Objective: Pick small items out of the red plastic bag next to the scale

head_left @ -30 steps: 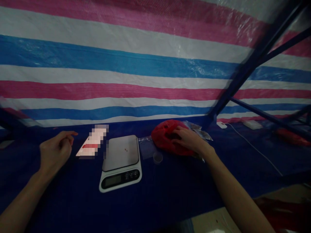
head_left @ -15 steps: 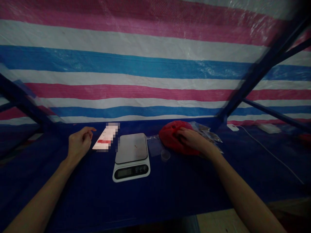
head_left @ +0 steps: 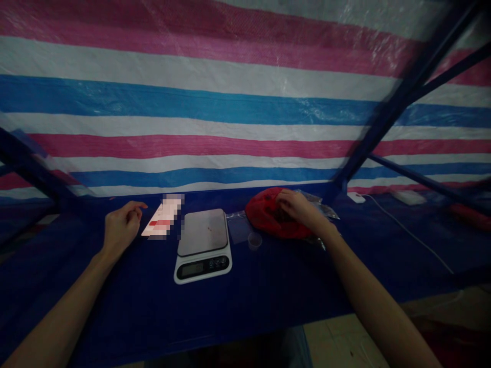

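Observation:
My left hand (head_left: 121, 227) rests on the blue table, loosely curled with the index finger poking out and nothing visible in it. Just right of it lies a pale sheet or phone-like screen (head_left: 158, 221), partly blurred out. A white kitchen scale (head_left: 203, 243) stands in the middle, with a tiny reddish bit on its plate. At the mouth of a red cloth bag (head_left: 264, 217), my right hand (head_left: 298, 207) is bent with fingers drawn together; what they hold is hidden. Dark contents show inside the bag. A small clear plastic cup (head_left: 254, 240) stands left of it.
A clear plastic bag (head_left: 238, 227) lies between scale and red bag. Several filled clear packets (head_left: 326, 209) lie behind my right wrist. Farther right are a white device (head_left: 356, 198) with a cable and a blue metal frame (head_left: 378, 135). Striped sheeting (head_left: 199, 110) hangs behind.
My right hand has risen a little from within the red bag to its opening, and the bag's mouth shows more. My left hand keeps its pose. The view has shifted slightly right.

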A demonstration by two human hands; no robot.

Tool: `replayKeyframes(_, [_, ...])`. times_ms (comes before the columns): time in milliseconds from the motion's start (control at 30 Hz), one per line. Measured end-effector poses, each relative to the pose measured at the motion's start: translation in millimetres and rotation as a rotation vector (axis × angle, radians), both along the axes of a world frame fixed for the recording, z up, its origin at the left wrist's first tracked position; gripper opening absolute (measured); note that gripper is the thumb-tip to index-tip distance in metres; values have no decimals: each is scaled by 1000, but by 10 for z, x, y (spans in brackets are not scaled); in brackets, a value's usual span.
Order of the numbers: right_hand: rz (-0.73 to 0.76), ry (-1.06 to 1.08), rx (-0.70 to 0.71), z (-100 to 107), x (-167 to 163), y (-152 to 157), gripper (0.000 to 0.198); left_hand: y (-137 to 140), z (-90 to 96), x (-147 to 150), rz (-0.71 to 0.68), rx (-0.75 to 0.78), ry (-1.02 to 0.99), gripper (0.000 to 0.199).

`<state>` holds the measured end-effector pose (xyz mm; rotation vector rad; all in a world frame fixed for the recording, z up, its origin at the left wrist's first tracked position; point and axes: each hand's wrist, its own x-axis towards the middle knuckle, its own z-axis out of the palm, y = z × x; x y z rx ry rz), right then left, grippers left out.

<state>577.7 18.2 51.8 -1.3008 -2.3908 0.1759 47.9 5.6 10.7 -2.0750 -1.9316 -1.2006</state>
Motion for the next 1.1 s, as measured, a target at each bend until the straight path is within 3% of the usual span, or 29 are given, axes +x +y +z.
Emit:
replayKeyframes(167, [29, 50, 45, 66, -56, -57, 24, 9, 3, -14, -16, 17, 23, 32])
replayKeyframes(600, [57, 50, 98, 7, -22, -26, 20, -2, 28, 8, -3, -7, 7, 32])
replayKeyframes(1100, [31, 38, 22, -80, 3, 33, 12, 33, -2, -21, -28, 32, -8, 30])
